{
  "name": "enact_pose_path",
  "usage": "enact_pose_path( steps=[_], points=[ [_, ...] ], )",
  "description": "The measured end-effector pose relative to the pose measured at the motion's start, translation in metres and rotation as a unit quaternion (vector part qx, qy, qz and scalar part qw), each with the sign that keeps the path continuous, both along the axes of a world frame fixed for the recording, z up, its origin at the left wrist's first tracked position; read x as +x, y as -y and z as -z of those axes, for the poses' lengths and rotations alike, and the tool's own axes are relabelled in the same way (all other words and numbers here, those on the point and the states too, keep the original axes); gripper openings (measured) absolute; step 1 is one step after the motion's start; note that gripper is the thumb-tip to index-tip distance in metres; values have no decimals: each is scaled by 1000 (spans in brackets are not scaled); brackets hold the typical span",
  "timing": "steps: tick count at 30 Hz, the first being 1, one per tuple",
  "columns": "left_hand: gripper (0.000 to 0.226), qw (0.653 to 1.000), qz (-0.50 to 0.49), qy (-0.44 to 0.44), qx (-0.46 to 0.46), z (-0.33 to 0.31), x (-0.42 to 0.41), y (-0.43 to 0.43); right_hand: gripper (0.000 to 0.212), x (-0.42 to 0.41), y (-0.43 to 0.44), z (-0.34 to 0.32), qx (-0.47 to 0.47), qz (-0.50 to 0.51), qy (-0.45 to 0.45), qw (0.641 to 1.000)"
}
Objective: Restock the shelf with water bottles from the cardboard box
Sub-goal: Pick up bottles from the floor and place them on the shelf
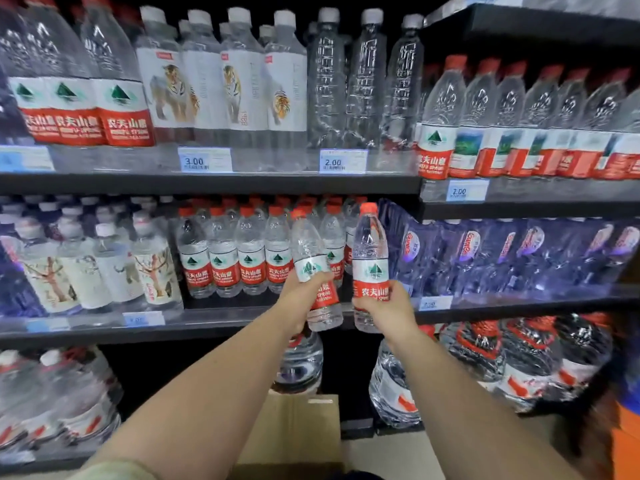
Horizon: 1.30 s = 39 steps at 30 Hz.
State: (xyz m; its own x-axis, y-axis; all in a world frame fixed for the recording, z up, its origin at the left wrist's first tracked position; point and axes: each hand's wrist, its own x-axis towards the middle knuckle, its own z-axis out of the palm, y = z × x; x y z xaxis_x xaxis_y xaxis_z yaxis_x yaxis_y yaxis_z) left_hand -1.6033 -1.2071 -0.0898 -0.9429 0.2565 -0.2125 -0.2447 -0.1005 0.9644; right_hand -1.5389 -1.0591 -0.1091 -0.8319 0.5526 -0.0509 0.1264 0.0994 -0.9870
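Holding two water bottles up in front of the middle shelf (225, 318), one per hand. Gripping the left bottle (306, 244) round its label with the left hand (303, 299), fingers curled tight. Tilted a bit, with the long axis leaning so the red cap tips up and to the left. Clutching the right bottle (370, 251) low on its red label with the right hand (386, 310), pretty much dead upright, cap straight up. Held just beside each other, can't tell if touching. Lined up behind them on that shelf, the same red-label bottles (223, 261): four clear in the front row, more rows behind, all standing cap-up. Down low between the forearms, one cardboard box (298, 427), insides not visible.
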Motion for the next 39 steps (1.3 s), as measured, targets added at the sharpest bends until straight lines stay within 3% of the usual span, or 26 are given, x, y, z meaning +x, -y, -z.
enact_pose_path(
  steps=[5, 9, 15, 22, 31, 35, 39],
  points=[
    [50, 993, 22, -105, -55, -2, -36, -8, 56, -42, -13, 1, -6, 10, -40, 999],
    [53, 984, 44, -151, -80, 4, -55, -21, 61, -70, -24, 10, 39, 11, -38, 998],
    [46, 983, 1, -173, -67, 22, -70, -36, 63, -96, -33, 27, 90, 19, -11, 996],
    [52, 977, -6, -196, -86, 37, -82, -32, 60, -104, -37, 41, 143, -14, 46, 989],
    [66, 973, 23, -201, -110, 59, -84, -34, 84, -120, -54, 45, 105, -41, 84, 990],
    [81, 969, 32, -195, -149, 63, -94, -23, 75, -127, -64, 50, 121, -56, 88, 987],
    [79, 966, 51, -196, -158, 65, -100, -14, 71, -138, -60, 46, 160, -15, 76, 984]
  ],
)
